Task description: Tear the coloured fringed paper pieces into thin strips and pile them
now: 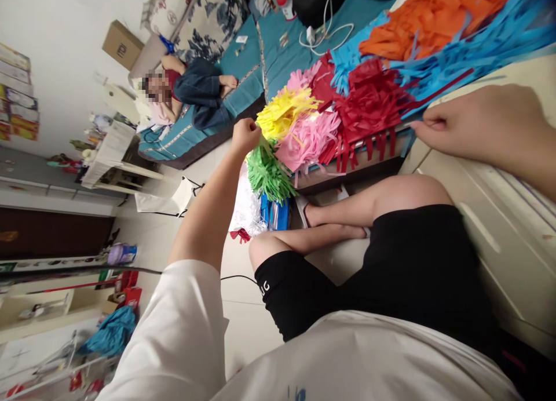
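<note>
My left hand (246, 135) is closed in a fist beside the yellow paper fringe (286, 108) and the upper end of the green paper fringe (269, 172); what its fingers hold is hidden. On the right, my right hand (469, 120) has curled fingers and a thumb pressed towards them, near the loose ends of the red paper fringe (369, 97). Anything in that pinch is too small to name. Pink fringe (310, 140) lies between the yellow and red bunches. Blue fringe (438, 70) and orange fringe (430, 21) spread farther back.
A person (202, 91) lies on the teal-covered sofa (234, 50). White fringe (247, 207) and a blue packet (275, 214) are below the green bunch. A pale cabinet (486, 215) stands at the right. A white cable (325, 36) lies on the sofa.
</note>
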Motion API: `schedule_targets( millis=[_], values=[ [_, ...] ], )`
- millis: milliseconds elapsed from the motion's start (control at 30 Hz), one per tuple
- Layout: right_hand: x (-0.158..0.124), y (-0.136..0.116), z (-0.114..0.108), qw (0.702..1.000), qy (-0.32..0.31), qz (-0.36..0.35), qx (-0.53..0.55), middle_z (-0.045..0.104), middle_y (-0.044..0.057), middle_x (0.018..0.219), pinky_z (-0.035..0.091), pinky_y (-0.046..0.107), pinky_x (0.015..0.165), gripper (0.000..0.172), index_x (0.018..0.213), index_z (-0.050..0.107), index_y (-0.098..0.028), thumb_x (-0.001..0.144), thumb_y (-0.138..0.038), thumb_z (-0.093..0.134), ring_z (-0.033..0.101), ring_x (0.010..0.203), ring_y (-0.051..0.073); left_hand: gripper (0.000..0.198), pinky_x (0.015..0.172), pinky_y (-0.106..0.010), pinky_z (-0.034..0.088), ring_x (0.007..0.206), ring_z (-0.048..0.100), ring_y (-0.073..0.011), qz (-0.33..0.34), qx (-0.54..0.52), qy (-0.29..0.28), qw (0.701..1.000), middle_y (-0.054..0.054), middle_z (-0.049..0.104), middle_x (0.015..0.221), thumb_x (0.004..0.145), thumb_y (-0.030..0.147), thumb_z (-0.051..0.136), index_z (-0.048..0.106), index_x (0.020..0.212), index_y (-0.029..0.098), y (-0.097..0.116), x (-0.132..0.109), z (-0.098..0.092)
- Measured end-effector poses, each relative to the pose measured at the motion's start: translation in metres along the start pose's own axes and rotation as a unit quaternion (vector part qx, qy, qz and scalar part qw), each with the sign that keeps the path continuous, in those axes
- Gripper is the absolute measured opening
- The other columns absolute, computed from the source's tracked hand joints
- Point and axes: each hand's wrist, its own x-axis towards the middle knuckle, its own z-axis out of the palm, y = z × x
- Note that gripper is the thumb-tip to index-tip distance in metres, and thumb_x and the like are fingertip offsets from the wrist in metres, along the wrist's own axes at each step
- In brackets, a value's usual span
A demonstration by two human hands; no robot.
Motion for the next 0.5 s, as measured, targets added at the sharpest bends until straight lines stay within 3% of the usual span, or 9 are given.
schedule_targets(
  millis=[333,500],
  values=[
    [-0.001,-0.003,-0.003,1.000,-0.009,0.005,-0.010,0.049,0.003,0.070,0.024,0.036,0.067,0.042,0.071,0.049,-0.024,0.102,-0.047,0.067,0.030,0.066,0.018,0.033,0.080,-0.035,0.042,0.077,0.051,-0.0194,0.006,-0.070,0.026,0.997,0.001,0.044,0.069,0.088,0.015,0.072,0.047,0.068,0.024,-0.012,-0.001,-0.012],
    [0.004,0.004,0.003,0.999,-0.028,0.015,-0.005,0.061,0.007,0.080,0.028,0.037,0.066,0.037,0.076,0.063,-0.026,0.099,-0.054,0.065,0.037,0.068,0.021,0.025,0.072,-0.031,0.039,0.072,0.048,-0.0169,-0.029,-0.115,0.015,0.993,0.002,0.049,0.071,0.090,0.018,0.068,0.052,0.072,0.024,-0.011,-0.018,-0.020]
  ],
)
